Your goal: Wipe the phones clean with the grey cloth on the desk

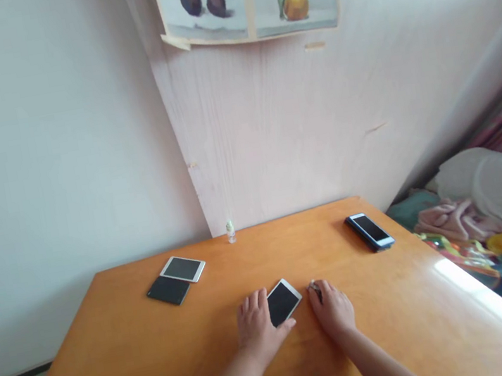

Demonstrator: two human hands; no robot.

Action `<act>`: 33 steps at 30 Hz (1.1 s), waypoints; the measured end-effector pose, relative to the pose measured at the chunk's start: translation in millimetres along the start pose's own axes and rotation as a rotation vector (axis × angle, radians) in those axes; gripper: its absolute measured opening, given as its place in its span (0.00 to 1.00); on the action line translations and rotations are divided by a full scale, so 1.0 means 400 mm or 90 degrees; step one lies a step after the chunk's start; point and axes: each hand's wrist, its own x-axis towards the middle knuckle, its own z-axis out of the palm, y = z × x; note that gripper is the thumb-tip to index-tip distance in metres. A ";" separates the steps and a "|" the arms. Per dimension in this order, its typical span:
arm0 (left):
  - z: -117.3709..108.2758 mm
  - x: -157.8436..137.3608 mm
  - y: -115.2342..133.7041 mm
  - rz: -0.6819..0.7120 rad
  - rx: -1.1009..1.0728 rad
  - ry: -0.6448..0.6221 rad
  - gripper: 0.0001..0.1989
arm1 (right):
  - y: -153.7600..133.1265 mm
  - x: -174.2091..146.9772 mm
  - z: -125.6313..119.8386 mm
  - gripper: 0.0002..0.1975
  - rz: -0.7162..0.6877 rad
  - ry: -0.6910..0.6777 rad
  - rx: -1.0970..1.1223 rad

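Observation:
In the head view a white-framed tablet [283,302] with a dark screen lies face up and slanted on the orange-brown wooden table [166,369]. My left hand [259,328] grips its left side, the thumb along the lower edge and the fingers at the upper left, covering part of it. Just right of the tablet, apart from it, my right hand [335,310] rests closed on the table. A small whitish and dark bit pokes out by its thumb and forefinger; what it is I cannot make out.
At the back left, a white tablet [182,269] partly overlaps a black tablet [167,290]. A small clear bottle [231,232] stands near the wall. On the right lies a white phone [369,228] on a dark item. Bedding [497,192] is heaped beyond the table's right edge.

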 end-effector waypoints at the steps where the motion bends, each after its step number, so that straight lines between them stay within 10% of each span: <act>1: 0.000 -0.022 -0.020 0.004 -0.006 0.011 0.44 | 0.004 0.000 0.000 0.15 0.001 0.010 0.014; 8: 0.025 -0.120 -0.100 0.089 -0.048 0.114 0.35 | 0.016 -0.004 -0.004 0.17 0.013 0.084 0.174; 15: 0.030 -0.114 -0.094 0.077 -0.065 0.118 0.33 | -0.117 -0.065 0.017 0.18 0.014 0.008 0.365; 21: 0.026 -0.116 -0.087 0.062 -0.073 0.117 0.34 | -0.121 -0.039 0.010 0.14 -0.122 0.068 0.157; 28: 0.031 -0.121 -0.087 0.057 -0.077 0.116 0.32 | -0.132 -0.182 0.036 0.23 -0.491 -0.036 0.042; 33: 0.031 -0.118 -0.083 0.073 -0.092 0.142 0.30 | -0.099 -0.099 0.036 0.24 -0.409 -0.045 -0.003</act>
